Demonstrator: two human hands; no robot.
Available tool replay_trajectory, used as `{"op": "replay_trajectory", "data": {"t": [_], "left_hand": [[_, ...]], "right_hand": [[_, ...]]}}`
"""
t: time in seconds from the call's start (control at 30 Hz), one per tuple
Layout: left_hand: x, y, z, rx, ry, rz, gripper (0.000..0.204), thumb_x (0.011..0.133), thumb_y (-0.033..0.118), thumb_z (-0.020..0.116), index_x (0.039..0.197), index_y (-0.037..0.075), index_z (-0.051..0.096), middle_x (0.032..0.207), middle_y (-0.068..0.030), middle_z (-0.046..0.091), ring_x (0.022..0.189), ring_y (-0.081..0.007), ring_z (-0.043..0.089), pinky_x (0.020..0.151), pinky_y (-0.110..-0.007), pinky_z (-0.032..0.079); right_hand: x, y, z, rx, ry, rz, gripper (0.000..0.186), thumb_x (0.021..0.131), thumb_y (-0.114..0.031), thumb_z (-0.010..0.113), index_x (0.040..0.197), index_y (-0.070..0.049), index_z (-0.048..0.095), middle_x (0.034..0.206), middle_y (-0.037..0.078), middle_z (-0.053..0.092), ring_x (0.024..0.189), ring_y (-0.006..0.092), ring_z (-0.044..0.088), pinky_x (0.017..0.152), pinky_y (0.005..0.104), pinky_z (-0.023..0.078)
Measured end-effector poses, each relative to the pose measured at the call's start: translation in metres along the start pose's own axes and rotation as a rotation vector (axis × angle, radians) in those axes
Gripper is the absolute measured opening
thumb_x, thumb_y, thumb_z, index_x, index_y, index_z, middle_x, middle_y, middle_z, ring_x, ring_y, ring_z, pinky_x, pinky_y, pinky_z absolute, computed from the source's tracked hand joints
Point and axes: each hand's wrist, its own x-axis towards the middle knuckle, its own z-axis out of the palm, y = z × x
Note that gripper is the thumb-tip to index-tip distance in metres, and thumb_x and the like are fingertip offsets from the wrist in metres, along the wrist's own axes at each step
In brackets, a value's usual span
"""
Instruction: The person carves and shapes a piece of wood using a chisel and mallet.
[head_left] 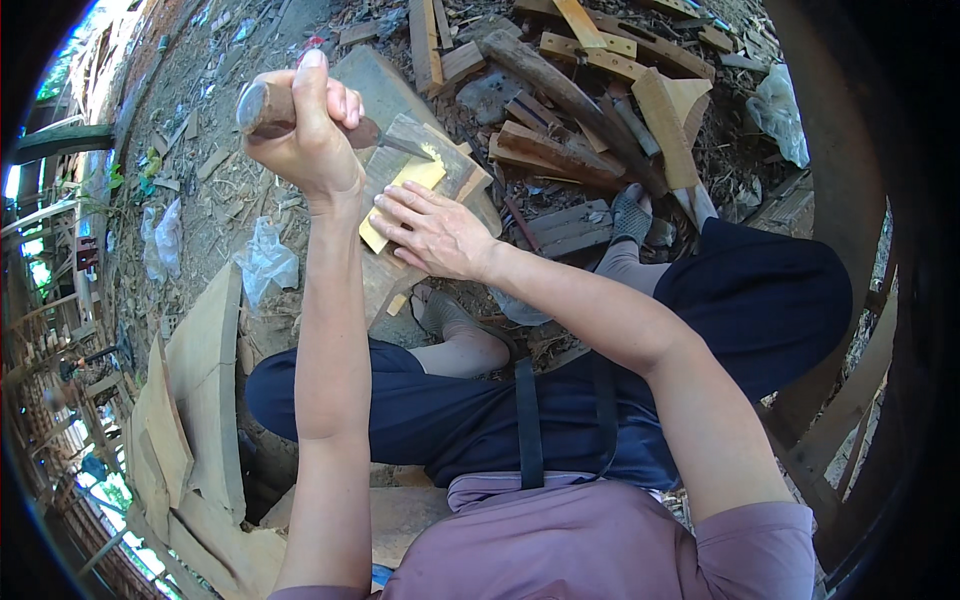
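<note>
My left hand is closed around the thick wooden handle of a chisel-like tool. Its narrow metal blade slants down to the right, its tip by the far end of a yellow strip of wood. Small yellow shavings lie at that end. Across the near part of the strip rests my right hand, fingers slightly spread, holding it down on a worn wooden block. The fingers and palm hide part of the strip.
Offcuts and drilled wooden pieces are heaped at the far right, beside a wide pale board. Plastic bags lie left of the block. Large curved planks lean at the near left. My sandalled feet flank the work.
</note>
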Motion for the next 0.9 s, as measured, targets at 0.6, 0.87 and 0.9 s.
{"op": "replay_trajectory", "data": {"t": [0.6, 0.87, 0.9], "left_hand": [[0.002, -0.006, 0.009, 0.017, -0.04, 0.023, 0.022, 0.091, 0.004, 0.064, 0.072, 0.004, 0.053, 0.054, -0.002, 0.053, 0.044, -0.007, 0.048, 0.041, -0.024, 0.038], [0.001, -0.005, 0.007, 0.12, 0.009, 0.0, 0.022, 0.092, 0.003, 0.062, 0.073, 0.005, 0.05, 0.055, -0.0015, 0.049, 0.045, -0.0087, 0.045, 0.044, -0.026, 0.039], [0.001, -0.005, 0.006, 0.126, 0.021, 0.011, 0.022, 0.092, 0.003, 0.062, 0.073, 0.005, 0.05, 0.055, -0.0015, 0.049, 0.045, -0.0087, 0.045, 0.044, -0.026, 0.039]], "right_hand": [[-0.03, 0.056, -0.034, 0.081, 0.37, 0.028, 0.019, 0.08, -0.025, 0.065, 0.095, -0.015, 0.062, 0.103, 0.009, 0.059, 0.105, 0.0294, 0.057, 0.104, 0.0476, 0.04], [-0.113, 0.207, -0.017, -0.34, 0.018, 1.001, 0.067, 0.083, -0.026, 0.068, 0.142, -0.014, 0.037, 0.131, 0.014, 0.041, 0.121, 0.0353, 0.047, 0.1, 0.0501, 0.042], [-0.11, 0.213, -0.018, -0.258, -0.07, 1.018, 0.069, 0.084, -0.026, 0.068, 0.144, -0.015, 0.035, 0.133, 0.014, 0.039, 0.121, 0.036, 0.047, 0.099, 0.0506, 0.043]]}}
